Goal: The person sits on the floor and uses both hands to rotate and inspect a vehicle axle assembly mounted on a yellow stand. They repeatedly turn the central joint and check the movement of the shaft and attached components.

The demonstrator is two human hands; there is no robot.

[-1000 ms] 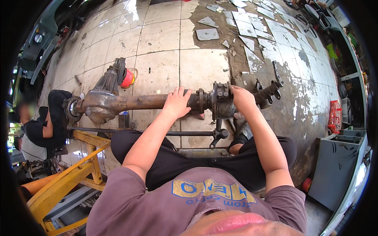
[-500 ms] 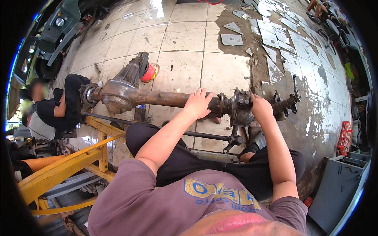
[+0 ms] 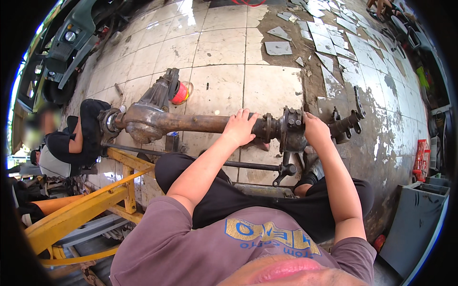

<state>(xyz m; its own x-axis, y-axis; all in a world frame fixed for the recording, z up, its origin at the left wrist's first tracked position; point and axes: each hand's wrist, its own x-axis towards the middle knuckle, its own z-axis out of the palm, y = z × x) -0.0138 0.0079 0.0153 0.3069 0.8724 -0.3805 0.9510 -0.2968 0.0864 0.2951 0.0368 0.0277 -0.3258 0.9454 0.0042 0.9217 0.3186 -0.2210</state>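
Note:
A bare, rusty vehicle axle housing lies across in front of my lap, with a bulging differential case at its left part. My left hand is wrapped over the tube, fingers across the top and thumb on the near side. At the tube's right end sits a dark steering knuckle with bolts on its top. My right hand grips the knuckle's right edge, its fingertips partly hidden behind it. A black tie rod runs along the near side of the axle.
A yellow steel frame stands at the left. Another person sits at the axle's left end. A red tin stands behind the differential. Broken tiles lie at the far right; a grey metal cabinet stands near right.
Both hands keep their places on the axle and knuckle. The view has shifted slightly, and the person at the left has changed head position a little.

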